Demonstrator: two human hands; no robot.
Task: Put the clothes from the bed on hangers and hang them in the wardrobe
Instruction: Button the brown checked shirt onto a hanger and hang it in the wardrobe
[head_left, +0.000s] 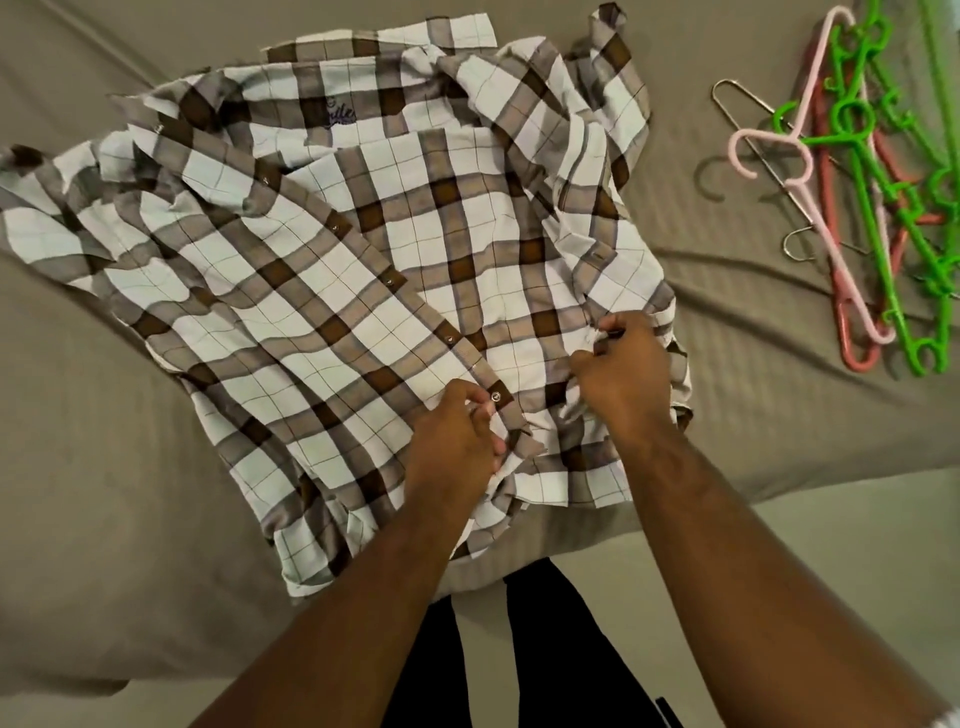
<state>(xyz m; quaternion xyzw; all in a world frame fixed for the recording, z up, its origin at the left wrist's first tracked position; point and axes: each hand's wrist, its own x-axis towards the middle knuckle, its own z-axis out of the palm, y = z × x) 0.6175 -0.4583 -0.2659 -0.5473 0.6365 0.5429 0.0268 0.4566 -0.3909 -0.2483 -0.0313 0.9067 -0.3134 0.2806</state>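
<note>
1. Shirt (363, 234), plaid in white, grey and brown, lies spread and crumpled on the bed (78, 415). It covers the middle of the bed, and its near end hangs over the near edge.
2. Front is open. The left front panel lies diagonally, and its placket with a row of metal snaps (496, 397) runs from far left to near centre.
3. Left hand (457, 431) is at the near end of that placket. Its fingers are curled and pinch the fabric edge just beside the nearest snap.
4. Right hand (623, 364) is just right of the left hand, close but not touching it. Its fingers are curled tight and pinch a bunched fold of the shirt's right front edge.
5. Both forearms reach in from the near side over the bed edge.
6. Hangers lie in a loose pile on the bed at far right, well apart from the shirt. There are green plastic hangers (883, 208), a pink hanger (810, 182), a red hanger (841, 322) and metal wire hangers (748, 104) partly underneath; the exact count is unclear.
7. Hooks of the hangers mostly point left.
8. Person's black trousers (545, 649) show at near centre below the bed edge.
9. Some dark print on the shirt at far centre is unreadable.
</note>
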